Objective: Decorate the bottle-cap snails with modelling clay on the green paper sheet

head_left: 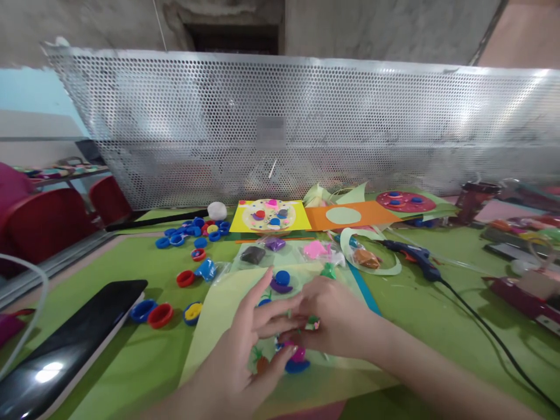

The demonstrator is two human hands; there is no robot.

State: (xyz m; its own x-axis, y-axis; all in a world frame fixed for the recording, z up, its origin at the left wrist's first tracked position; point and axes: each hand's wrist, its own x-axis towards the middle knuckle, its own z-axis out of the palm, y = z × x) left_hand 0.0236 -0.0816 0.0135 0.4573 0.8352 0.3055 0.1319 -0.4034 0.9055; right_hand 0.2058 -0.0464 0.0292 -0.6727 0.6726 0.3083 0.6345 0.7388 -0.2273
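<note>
My left hand is open over a pale yellow-green sheet, thumb and fingers spread. Its fingertips meet the curled fingers of my right hand, closed in a pinch. A small green and pink bit shows at the right fingers, too small to name. Around the hands on the sheet are a blue clay ball on a purple crescent, an orange and green clay piece, and a magenta ball on a blue base. The hands partly hide other pieces beneath them.
Bottle caps and a phone lie left. Clay packets and a yellow card sit beyond the sheet. A glue gun trails its cord right. A perforated metal panel stands behind the table.
</note>
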